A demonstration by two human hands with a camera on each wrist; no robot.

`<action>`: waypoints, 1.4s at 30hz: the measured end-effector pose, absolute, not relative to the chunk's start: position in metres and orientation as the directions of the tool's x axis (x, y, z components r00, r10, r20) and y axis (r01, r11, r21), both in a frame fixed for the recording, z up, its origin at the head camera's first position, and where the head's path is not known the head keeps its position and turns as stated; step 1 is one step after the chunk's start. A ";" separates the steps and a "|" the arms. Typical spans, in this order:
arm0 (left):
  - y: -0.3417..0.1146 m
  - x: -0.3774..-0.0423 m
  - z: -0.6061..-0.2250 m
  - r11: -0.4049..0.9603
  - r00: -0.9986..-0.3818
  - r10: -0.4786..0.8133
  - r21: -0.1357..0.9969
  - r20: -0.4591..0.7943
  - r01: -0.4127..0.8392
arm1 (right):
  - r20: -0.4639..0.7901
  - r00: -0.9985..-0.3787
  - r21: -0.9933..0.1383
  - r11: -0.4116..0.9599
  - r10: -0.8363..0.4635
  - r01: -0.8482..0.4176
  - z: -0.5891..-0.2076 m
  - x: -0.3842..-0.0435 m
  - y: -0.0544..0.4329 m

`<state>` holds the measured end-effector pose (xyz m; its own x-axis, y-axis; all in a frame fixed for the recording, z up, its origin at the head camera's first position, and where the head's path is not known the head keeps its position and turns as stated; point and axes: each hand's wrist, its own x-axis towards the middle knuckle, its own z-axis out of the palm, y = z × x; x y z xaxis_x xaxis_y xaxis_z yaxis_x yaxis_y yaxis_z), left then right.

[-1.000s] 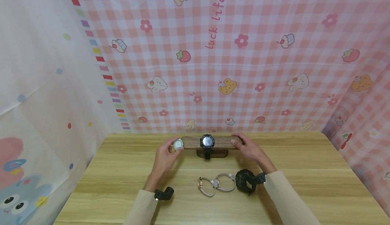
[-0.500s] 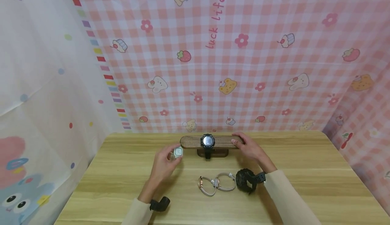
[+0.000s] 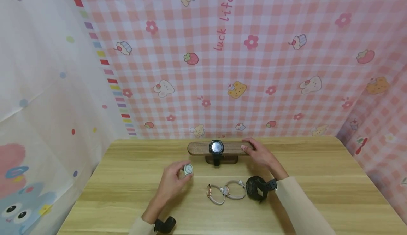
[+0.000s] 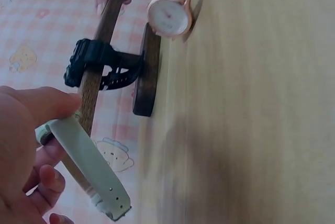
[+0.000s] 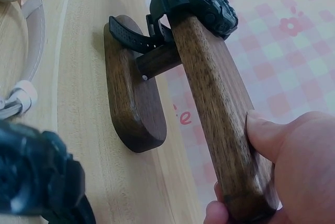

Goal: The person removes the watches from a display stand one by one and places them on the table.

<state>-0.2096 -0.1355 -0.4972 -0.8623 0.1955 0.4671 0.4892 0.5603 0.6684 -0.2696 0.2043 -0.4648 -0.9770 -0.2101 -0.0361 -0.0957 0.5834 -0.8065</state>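
My left hand (image 3: 171,182) pinches a pale green watch (image 3: 188,169) with a squarish dial, apart from the stand and to the front of its left end. In the left wrist view its light strap (image 4: 91,166) hangs down with small holes at the tip. My right hand (image 3: 259,153) grips the right end of a dark wooden watch stand (image 3: 198,148), thumb on one face and fingers round the other in the right wrist view. A black digital watch (image 3: 216,147) is strapped about the middle of the bar, over the post and the oval base (image 5: 133,98).
Two watches with rose-gold cases and pale straps, one left (image 3: 216,195) and one right (image 3: 236,191), lie on the wooden table (image 3: 111,182) in front of the stand. A bulky black watch (image 3: 255,189) sits beside my right forearm. A pink checked cloth (image 3: 203,72) hangs behind the table.
My left hand has drawn the pale green watch off the bar's left end and down toward the table's front. The right hand keeps its grip on the stand.
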 end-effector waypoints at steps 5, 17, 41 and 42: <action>-0.134 -0.201 -0.496 0.568 -0.884 0.219 0.683 0.413 0.460 | -0.042 -0.978 -0.819 0.568 -0.205 -0.084 -0.465 -0.270 0.204; -0.131 -0.190 -0.504 0.635 -0.901 0.295 0.639 0.318 0.434 | -0.041 -0.979 -0.810 0.580 -0.201 -0.085 -0.466 -0.270 0.205; -0.118 -0.182 -0.508 0.701 -0.879 0.379 0.530 0.288 0.476 | -0.048 -0.979 -0.803 0.591 -0.198 -0.080 -0.465 -0.269 0.205; -0.118 -0.182 -0.508 0.705 -0.878 0.382 0.524 0.288 0.478 | -0.047 -0.979 -0.801 0.593 -0.199 -0.082 -0.465 -0.269 0.205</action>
